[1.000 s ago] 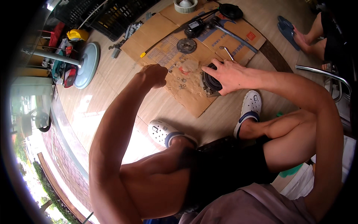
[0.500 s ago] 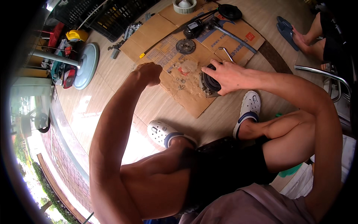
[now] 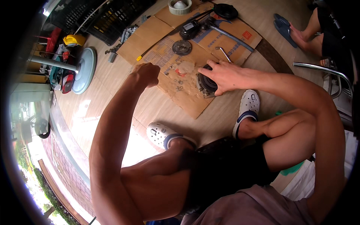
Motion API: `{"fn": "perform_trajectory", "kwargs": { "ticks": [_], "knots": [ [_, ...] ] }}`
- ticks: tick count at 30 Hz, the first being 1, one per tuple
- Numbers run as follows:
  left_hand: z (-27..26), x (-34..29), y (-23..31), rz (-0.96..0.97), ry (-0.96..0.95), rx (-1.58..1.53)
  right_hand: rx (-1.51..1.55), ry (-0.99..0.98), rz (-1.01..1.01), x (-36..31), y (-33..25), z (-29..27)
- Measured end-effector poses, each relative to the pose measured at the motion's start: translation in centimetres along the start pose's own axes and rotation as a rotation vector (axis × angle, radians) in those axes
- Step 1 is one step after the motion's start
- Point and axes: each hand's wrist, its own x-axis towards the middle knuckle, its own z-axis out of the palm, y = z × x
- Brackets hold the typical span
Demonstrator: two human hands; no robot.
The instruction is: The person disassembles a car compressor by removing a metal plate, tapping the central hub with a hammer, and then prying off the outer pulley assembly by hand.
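My right hand (image 3: 228, 77) reaches over a round black ridged part (image 3: 207, 83) with a metal flange, which rests on the near edge of a flattened cardboard sheet (image 3: 191, 107). Its fingers are spread across the top and gripping the rim, hiding part of it. To the left, my left hand (image 3: 147, 75) is closed above the cardboard's left edge. Whatever its fingers may hold is hidden. Small rings and nuts (image 3: 179, 88) lie scattered between the hands. Beyond them sits a flat round metal disc (image 3: 182, 47).
On the cardboard are a hammer (image 3: 232, 37), an angled socket wrench (image 3: 224, 54), a black device with a display (image 3: 189, 29) and a black round cover (image 3: 225, 11). A white fan wheel (image 3: 180, 6) stands at the back. A pale round stand base (image 3: 84, 71) is left. Another person's sandalled foot (image 3: 287, 30) is at right.
The view has shifted slightly, so the cardboard and tools appear a little farther left. Both hands keep nearly the same pose, the right still on the round part.
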Motion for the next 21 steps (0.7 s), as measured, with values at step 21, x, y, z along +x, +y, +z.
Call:
{"fn": "perform_trajectory", "kwargs": {
  "ticks": [21],
  "knots": [
    [0.4, 0.4, 0.93, 0.067, -0.049, 0.014, -0.07, 0.015, 0.025, 0.06, -0.37, 0.33]
  ]
}}
